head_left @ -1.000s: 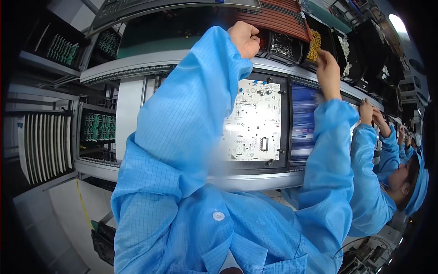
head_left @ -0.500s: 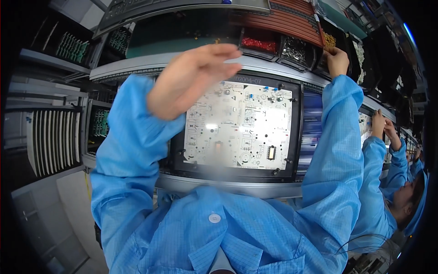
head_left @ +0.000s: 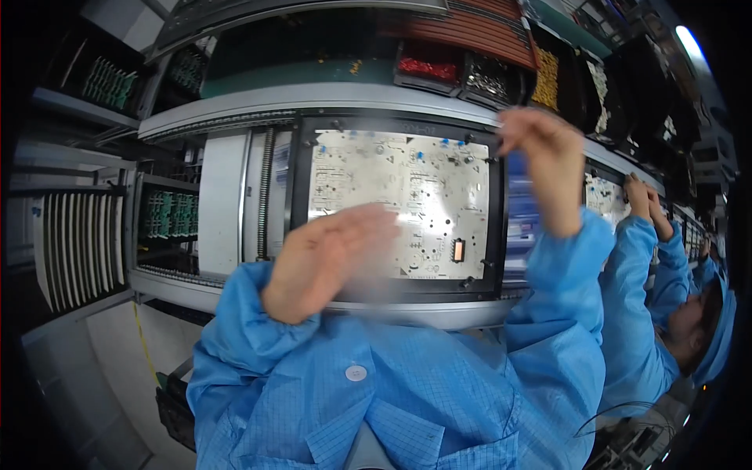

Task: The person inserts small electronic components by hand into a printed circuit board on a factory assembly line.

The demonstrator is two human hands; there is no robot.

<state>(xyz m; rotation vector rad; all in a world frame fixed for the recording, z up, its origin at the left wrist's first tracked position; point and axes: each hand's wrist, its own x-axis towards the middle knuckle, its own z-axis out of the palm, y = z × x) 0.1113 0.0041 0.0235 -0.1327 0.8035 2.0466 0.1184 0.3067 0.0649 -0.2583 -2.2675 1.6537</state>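
Left hand [head_left: 325, 262], blurred with fingers loose and grasping nothing, hovers before the white circuit board [head_left: 399, 202]; right hand [head_left: 544, 160], above the board's right edge, has a grip I cannot tell.

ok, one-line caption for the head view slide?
Both hands, left and right, raised over a white circuit board in its black frame on the line.
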